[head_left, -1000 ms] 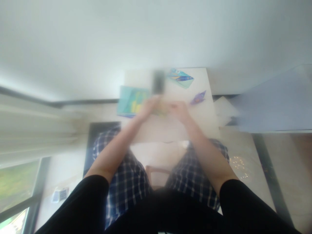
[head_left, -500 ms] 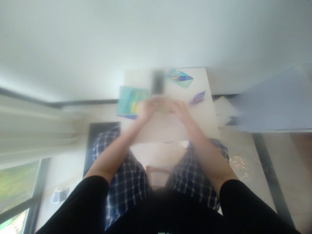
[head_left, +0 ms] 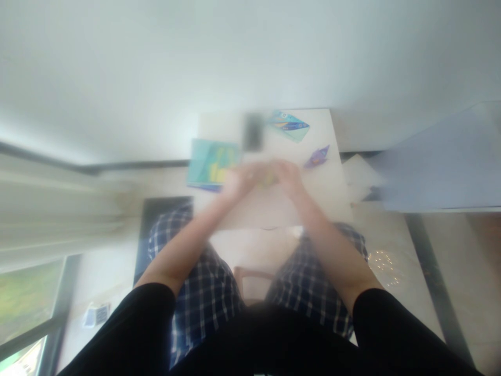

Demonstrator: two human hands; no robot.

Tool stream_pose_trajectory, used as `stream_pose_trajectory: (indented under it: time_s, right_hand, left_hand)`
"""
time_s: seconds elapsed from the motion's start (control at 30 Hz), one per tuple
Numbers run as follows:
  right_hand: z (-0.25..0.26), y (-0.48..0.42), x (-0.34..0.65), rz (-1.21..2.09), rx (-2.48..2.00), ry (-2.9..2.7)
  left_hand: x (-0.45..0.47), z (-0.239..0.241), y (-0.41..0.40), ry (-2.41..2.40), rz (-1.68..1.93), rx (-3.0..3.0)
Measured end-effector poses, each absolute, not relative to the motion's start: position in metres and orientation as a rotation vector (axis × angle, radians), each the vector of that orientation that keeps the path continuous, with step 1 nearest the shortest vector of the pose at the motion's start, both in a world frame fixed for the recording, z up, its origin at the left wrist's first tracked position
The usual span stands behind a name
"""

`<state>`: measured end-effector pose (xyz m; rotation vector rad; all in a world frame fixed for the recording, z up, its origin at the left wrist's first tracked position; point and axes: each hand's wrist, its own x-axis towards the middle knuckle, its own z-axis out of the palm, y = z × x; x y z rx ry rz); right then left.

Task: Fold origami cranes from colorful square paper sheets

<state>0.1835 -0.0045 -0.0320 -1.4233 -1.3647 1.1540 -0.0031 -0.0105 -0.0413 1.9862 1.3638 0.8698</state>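
Over the middle of a small white table [head_left: 270, 209], my left hand [head_left: 240, 180] and my right hand [head_left: 287, 175] come close together. Between their closed fingers is a small yellow-green piece [head_left: 267, 176], perhaps paper; haze blurs its shape and my fingertips. A teal sheet or booklet with yellow figures [head_left: 201, 162] lies beside my left hand and is partly covered by it. To the right of my right hand rests a purple folded-paper shape [head_left: 318, 156]. Farther back lies a blue and teal pointed paper piece [head_left: 289, 125].
A dark, blurred rectangular object [head_left: 253, 132] is at the table's back, beyond my hands. The white wall [head_left: 250, 57] rises behind the table. My knees in checked trousers [head_left: 203, 287] are at its front edge. A pale panel [head_left: 446, 162] stands at right.
My hands have shifted slightly around the yellow-green piece, which shows a little farther right. My left fingers look flatter across it. Everything else on the table stays in place.
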Motion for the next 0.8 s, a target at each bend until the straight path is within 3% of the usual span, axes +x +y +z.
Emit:
stream_pose_trajectory:
  time_s: [0.13,0.37,0.57,0.8]
  right_hand:
    - [-0.031,-0.005,0.184,1.041,-1.467,-1.387]
    - [-0.022,-0.005,0.183,1.188,-1.373,-1.26]
    - [-0.022,-0.007,0.181,1.323,-1.266,-1.168]
    - [-0.022,-0.007,0.179,1.211,-1.34,-1.177]
  left_hand:
    - [-0.004,-0.047,-0.008,1.228,0.874,2.012]
    - [-0.003,-0.038,-0.004,1.106,0.93,1.804]
    - [0.004,-0.023,0.002,1.264,0.94,1.453]
    - [0.003,-0.016,0.001,1.239,0.764,1.249]
